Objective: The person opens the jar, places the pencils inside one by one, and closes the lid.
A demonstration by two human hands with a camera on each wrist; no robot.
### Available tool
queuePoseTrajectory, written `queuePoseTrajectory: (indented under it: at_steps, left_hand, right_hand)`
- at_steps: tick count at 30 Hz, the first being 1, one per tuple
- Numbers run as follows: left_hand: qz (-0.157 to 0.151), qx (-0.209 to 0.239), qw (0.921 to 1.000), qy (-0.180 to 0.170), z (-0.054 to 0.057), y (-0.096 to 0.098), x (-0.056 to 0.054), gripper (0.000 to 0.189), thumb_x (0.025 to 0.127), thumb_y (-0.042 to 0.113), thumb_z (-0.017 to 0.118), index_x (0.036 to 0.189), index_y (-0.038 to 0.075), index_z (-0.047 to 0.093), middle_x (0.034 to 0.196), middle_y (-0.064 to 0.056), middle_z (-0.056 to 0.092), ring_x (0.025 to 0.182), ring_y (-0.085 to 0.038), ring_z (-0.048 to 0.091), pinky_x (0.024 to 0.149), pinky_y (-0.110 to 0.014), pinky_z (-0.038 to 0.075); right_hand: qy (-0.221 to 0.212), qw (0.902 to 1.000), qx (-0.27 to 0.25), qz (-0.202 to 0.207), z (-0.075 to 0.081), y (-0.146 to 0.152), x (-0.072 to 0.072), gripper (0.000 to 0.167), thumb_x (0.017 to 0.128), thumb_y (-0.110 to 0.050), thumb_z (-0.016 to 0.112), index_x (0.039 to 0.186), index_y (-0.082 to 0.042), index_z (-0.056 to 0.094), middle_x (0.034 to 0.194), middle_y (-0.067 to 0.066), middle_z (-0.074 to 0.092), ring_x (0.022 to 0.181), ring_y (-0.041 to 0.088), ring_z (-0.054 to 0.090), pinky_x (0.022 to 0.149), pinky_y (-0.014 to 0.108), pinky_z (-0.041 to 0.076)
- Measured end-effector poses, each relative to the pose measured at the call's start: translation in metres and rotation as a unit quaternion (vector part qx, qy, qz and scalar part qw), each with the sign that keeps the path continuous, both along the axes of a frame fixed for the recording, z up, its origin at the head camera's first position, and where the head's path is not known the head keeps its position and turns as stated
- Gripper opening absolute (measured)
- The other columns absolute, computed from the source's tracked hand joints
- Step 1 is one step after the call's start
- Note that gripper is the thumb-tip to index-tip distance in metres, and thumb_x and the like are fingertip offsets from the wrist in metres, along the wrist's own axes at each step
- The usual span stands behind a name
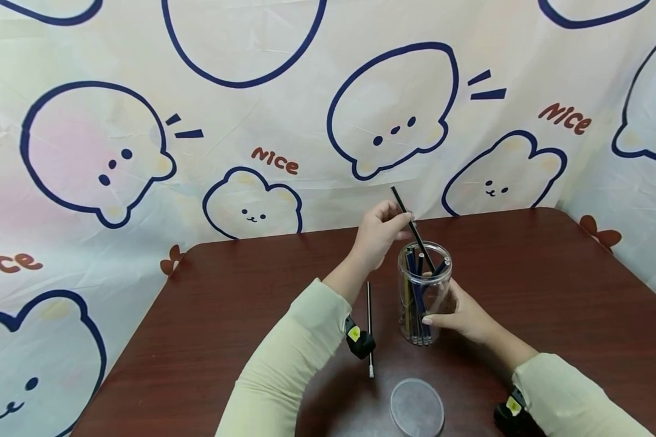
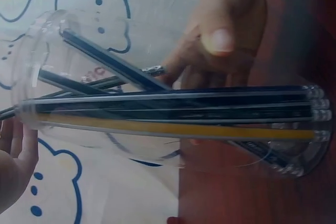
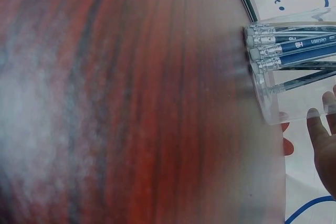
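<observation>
A clear plastic jar [image 1: 423, 291] stands on the dark wooden table [image 1: 224, 303] with several dark blue pencils and a yellow one [image 2: 173, 129] inside. My left hand [image 1: 401, 220] pinches a black pencil [image 1: 410, 221] above the jar, tilted, with its lower end inside the rim. My right hand [image 1: 449, 311] grips the jar's side, thumb in front. In the left wrist view the jar [image 2: 157, 148] fills the frame, with my right hand [image 2: 220, 40] behind it. The right wrist view shows the jar's base [image 3: 294, 103] and the pencils' eraser ends [image 3: 262, 51].
One loose black pencil [image 1: 369, 328] lies on the table left of the jar, partly under my left wrist. A round clear lid [image 1: 416, 406] lies flat near the front edge. A cartoon-printed cloth [image 1: 251, 121] hangs behind the table.
</observation>
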State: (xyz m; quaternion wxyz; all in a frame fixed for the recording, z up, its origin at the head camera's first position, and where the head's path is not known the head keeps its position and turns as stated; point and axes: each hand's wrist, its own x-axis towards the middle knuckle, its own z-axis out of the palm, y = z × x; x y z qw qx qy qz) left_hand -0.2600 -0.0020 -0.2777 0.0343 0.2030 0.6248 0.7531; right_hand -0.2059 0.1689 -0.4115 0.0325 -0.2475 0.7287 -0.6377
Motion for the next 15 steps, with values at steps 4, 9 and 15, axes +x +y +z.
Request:
queuePoseTrajectory:
  at_steps: [4,9,15]
  left_hand:
    - [0.002,-0.007,0.9999,-0.008,-0.009,0.000,0.001,0.010,0.086,0.005,0.051,0.077,0.001,0.049,0.078,-0.004,0.050,0.085,-0.023,0.055,0.069,-0.032,0.048]
    - [0.002,-0.015,0.9999,0.005,-0.015,-0.001,0.001,0.008,0.085,0.003,0.052,0.078,0.001,0.050,0.078,-0.004,0.054,0.082,-0.020,0.056,0.070,-0.032,0.047]
    - [-0.011,-0.003,0.9998,0.013,-0.018,-0.003,0.000,0.004,0.084,0.002,0.054,0.082,-0.001,0.053,0.078,-0.002,0.054,0.076,-0.014,0.053,0.070,-0.032,0.046]
  right_hand:
    - [0.004,1.0000,0.007,0.001,0.000,-0.001,0.000,0.075,0.073,0.002,0.065,0.131,0.001,0.017,0.120,0.026,0.039,0.102,0.018,0.048,0.078,0.026,0.043]
    - [0.003,0.9999,0.013,-0.005,0.001,-0.001,0.001,0.071,0.073,0.000,0.065,0.129,-0.001,0.021,0.114,0.026,0.043,0.096,0.016,0.051,0.075,0.028,0.044]
    - [0.002,0.9999,0.013,-0.007,0.001,0.001,0.001,0.069,0.074,0.000,0.064,0.128,-0.003,0.022,0.110,0.025,0.044,0.095,0.020,0.051,0.072,0.030,0.045]
